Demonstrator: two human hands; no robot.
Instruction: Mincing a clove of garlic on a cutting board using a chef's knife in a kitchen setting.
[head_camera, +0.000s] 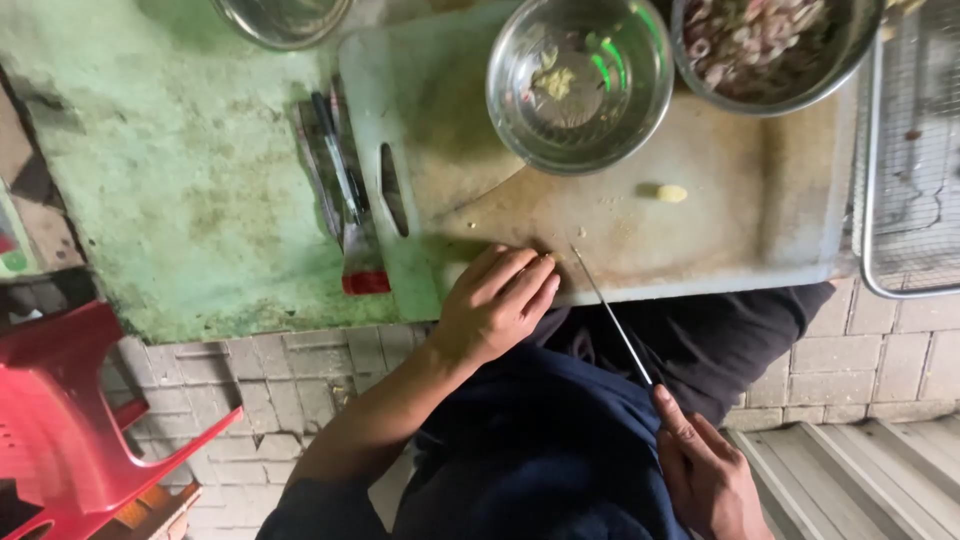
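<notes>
My left hand (495, 305) rests curled on the near edge of a worn white cutting board (760, 200), fingers pressed down on something small that I cannot make out. In my right hand (705, 475) is a knife (612, 315), its thin blade angled up toward the fingertips of the left hand with the tip on the board. A single peeled garlic clove (671, 193) lies alone in the middle of the board. Behind it stands a steel bowl (578, 82) holding a few chopped bits.
A second steel bowl (775, 45) of sliced pieces stands at the back right, a third bowl (282, 18) at the back left. Knives with a red handle (350, 205) lie left of the board on the green table (170, 170). Wire rack (910, 160) at right, red plastic chair (60, 420) at left.
</notes>
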